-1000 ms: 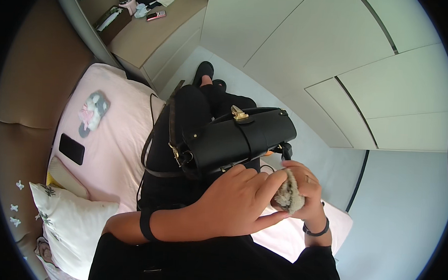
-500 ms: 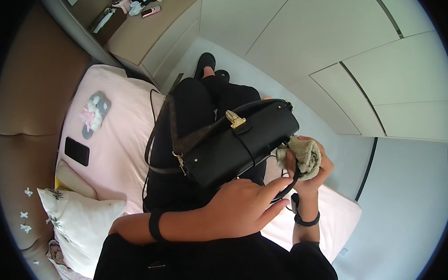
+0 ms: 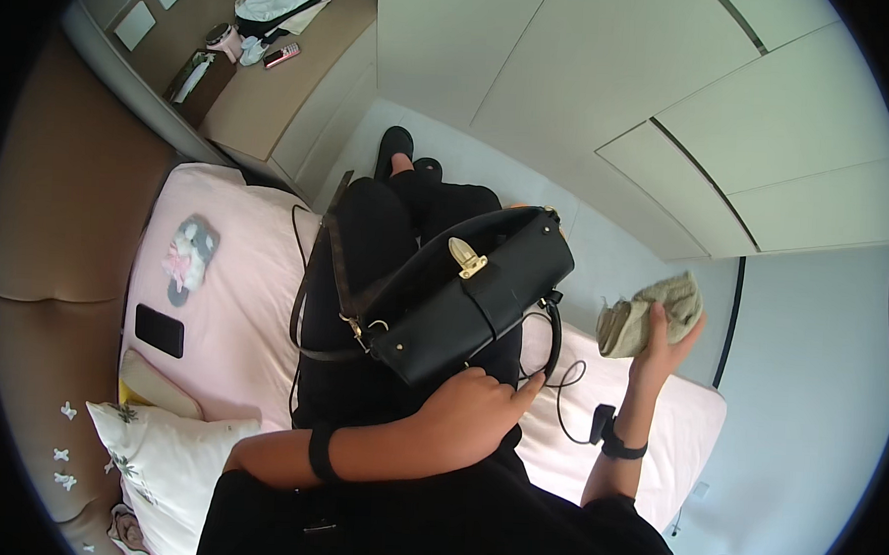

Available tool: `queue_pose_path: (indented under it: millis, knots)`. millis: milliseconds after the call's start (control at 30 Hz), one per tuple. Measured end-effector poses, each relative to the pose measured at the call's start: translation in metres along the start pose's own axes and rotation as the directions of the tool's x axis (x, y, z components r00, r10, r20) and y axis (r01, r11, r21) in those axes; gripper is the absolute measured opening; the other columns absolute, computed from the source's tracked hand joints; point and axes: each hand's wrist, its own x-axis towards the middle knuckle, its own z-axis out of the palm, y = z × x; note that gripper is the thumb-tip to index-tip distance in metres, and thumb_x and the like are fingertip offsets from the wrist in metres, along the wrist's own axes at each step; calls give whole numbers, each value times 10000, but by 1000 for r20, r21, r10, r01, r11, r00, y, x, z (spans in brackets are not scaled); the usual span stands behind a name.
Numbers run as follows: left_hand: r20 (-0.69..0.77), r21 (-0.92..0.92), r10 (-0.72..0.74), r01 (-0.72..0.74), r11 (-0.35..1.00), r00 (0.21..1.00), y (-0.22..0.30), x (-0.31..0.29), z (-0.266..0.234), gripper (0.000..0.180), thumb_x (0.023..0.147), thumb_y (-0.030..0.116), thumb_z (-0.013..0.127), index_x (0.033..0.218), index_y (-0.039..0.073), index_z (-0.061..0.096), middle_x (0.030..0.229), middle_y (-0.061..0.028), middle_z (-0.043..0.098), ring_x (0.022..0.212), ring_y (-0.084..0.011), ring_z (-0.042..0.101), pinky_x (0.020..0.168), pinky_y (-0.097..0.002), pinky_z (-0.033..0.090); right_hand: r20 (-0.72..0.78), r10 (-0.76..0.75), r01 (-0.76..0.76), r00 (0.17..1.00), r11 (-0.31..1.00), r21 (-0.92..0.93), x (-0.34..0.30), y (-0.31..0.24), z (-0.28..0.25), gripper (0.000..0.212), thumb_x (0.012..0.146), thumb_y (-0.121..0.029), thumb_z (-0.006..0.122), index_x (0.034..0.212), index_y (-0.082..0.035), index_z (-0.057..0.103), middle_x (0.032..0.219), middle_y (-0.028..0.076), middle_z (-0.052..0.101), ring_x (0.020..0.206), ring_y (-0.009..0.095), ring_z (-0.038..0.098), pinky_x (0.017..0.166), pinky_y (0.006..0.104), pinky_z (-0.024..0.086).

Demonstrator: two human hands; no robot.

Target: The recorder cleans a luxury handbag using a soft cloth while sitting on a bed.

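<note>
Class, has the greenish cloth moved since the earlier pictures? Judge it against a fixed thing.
Yes. The cloth, held in the right hand, has moved rightward in the view, nearer the long dark strip.

We hold our left forearm [image 3: 377, 454] slanting in from the near left, left hand [image 3: 476, 408] palm down, forefinger [image 3: 531, 386] pointing right. Our right forearm [image 3: 614, 473] rises at the right, right hand [image 3: 666, 355] farther off, closed in a grip.
</note>
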Motion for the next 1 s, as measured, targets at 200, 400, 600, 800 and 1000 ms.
queue_pose_path:
  millis: [200, 400, 600, 800, 1000]
  knots:
    - [20, 306, -42, 34, 951, 999, -3, -8, 29, 594, 824, 84, 588, 1392, -81, 522, 789, -66, 615, 723, -200, 612, 736, -318, 458, 608, 442, -559, 660, 829, 4, 8, -20, 50, 499, 814, 7, 724, 1274, -28, 535, 1158, 85, 634, 1039, 176, 607, 899, 322, 508]
    - [-160, 189, 35, -4, 982, 986, -6, -9, 10, 479, 853, 96, 603, 1316, -27, 580, 1055, -108, 667, 987, -248, 640, 887, -367, 459, 617, 297, -424, 729, 903, 66, -20, -19, 84, 431, 816, 2, 719, 1206, -33, 538, 1084, 73, 636, 954, 170, 626, 880, 310, 506]
    - [-557, -50, -159, 158, 986, 815, -5, -18, -90, 459, 816, 27, 667, 1269, 29, 592, 1241, -148, 621, 1192, -331, 576, 1004, -442, 433, 416, 163, -228, 895, 968, 110, -36, 6, 71, 477, 825, -39, 708, 1250, -21, 493, 1118, 96, 601, 1038, 185, 589, 949, 335, 481]
    - [-412, 50, -368, 424, 904, 834, -42, -9, -99, 502, 847, 222, 726, 1281, 8, 594, 1086, -151, 650, 1044, -346, 619, 904, -441, 472, 418, 64, -110, 906, 990, 87, -32, 20, 68, 500, 799, -33, 735, 1243, -26, 506, 1279, 114, 529, 1160, 199, 530, 1042, 359, 421]
    - [-236, -137, -470, 450, 883, 850, -29, 1, -93, 361, 775, 216, 749, 1020, -1, 595, 863, -142, 637, 841, -360, 651, 746, -425, 518, 469, -4, -14, 883, 999, 35, -27, 1, 79, 490, 778, -16, 732, 1215, -33, 513, 1278, 107, 533, 1150, 198, 534, 1028, 355, 427]
